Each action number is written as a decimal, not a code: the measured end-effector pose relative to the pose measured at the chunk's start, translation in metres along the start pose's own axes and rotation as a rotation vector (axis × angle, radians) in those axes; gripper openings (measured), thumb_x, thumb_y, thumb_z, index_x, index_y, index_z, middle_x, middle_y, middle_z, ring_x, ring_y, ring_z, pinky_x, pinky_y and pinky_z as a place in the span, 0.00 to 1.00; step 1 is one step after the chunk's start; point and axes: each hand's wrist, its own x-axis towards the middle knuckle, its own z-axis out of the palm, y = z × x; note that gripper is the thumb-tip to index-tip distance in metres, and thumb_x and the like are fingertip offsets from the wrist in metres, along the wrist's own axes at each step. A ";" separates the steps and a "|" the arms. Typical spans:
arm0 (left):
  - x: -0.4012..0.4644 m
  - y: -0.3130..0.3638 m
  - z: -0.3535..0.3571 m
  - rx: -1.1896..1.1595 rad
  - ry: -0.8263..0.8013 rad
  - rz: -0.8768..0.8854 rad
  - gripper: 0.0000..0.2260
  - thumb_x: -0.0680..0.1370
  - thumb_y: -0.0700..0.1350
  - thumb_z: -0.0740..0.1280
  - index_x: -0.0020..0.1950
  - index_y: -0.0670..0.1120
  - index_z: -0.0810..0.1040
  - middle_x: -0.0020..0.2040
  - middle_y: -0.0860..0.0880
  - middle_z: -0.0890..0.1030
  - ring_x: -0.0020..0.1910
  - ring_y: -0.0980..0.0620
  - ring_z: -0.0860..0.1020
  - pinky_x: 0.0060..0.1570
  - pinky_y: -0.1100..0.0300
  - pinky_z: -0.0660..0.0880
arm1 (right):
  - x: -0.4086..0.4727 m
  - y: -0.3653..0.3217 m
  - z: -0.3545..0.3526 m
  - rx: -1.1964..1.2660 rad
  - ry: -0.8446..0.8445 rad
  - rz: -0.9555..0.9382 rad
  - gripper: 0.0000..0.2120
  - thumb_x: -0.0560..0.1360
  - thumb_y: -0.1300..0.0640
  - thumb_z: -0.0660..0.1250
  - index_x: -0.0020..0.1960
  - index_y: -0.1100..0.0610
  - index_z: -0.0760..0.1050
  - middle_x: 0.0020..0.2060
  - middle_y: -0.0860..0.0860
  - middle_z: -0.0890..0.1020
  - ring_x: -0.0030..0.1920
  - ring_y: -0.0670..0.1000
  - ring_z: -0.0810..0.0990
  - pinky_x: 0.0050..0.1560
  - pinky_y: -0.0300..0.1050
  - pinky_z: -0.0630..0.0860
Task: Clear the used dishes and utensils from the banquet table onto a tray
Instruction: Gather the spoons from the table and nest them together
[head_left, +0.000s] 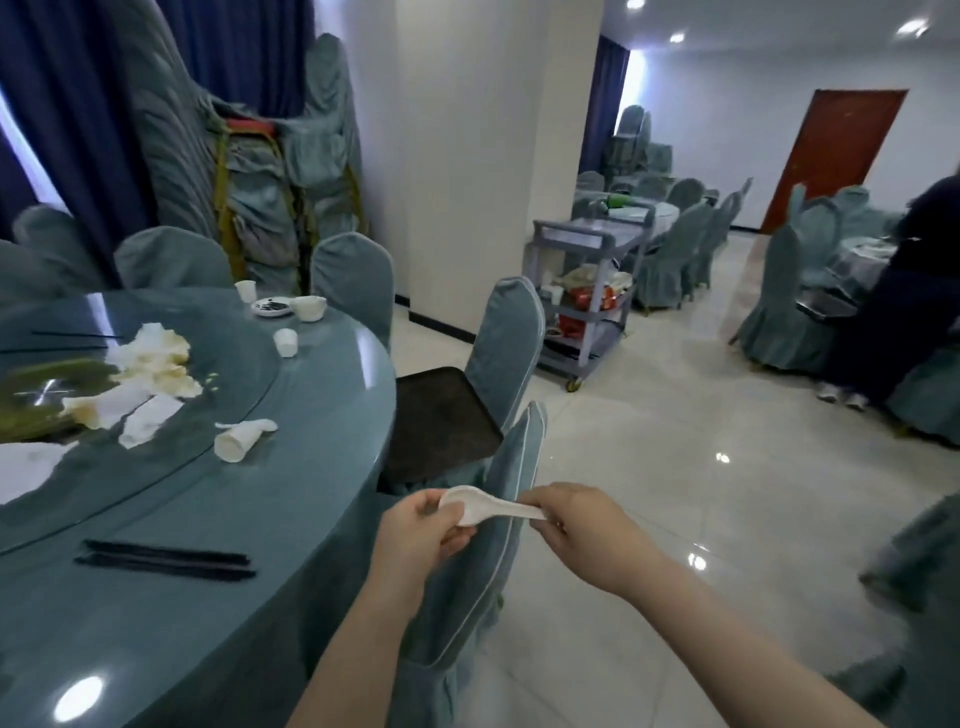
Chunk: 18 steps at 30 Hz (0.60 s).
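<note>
A person's left hand (415, 535) is gripping the bowl end of a white spoon (488, 509) while the right hand (582, 530) is pinching its handle, both held out over a covered chair (498, 509) beside the banquet table (311, 467). A dark tray (441, 421) is resting empty on the next chair's seat, while a tipped paper cup (239, 439) is lying on the table.
</note>
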 end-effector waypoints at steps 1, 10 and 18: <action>0.022 0.002 0.017 0.009 0.007 0.017 0.04 0.76 0.36 0.68 0.49 0.40 0.81 0.42 0.43 0.85 0.37 0.52 0.83 0.36 0.64 0.79 | 0.013 0.018 -0.010 0.086 0.003 0.030 0.08 0.76 0.55 0.64 0.54 0.49 0.78 0.44 0.46 0.81 0.42 0.44 0.75 0.44 0.38 0.69; 0.188 0.004 0.137 0.034 0.034 0.063 0.05 0.77 0.38 0.68 0.46 0.46 0.82 0.41 0.47 0.85 0.40 0.50 0.84 0.42 0.57 0.81 | 0.129 0.179 -0.062 0.393 -0.029 0.195 0.13 0.74 0.51 0.70 0.36 0.33 0.76 0.34 0.50 0.81 0.31 0.42 0.71 0.34 0.35 0.69; 0.304 -0.002 0.204 -0.074 0.277 0.042 0.06 0.75 0.36 0.69 0.51 0.44 0.80 0.45 0.46 0.85 0.46 0.47 0.84 0.44 0.57 0.80 | 0.281 0.306 -0.059 0.569 -0.186 0.101 0.07 0.72 0.55 0.73 0.47 0.44 0.82 0.35 0.41 0.82 0.33 0.38 0.76 0.35 0.28 0.70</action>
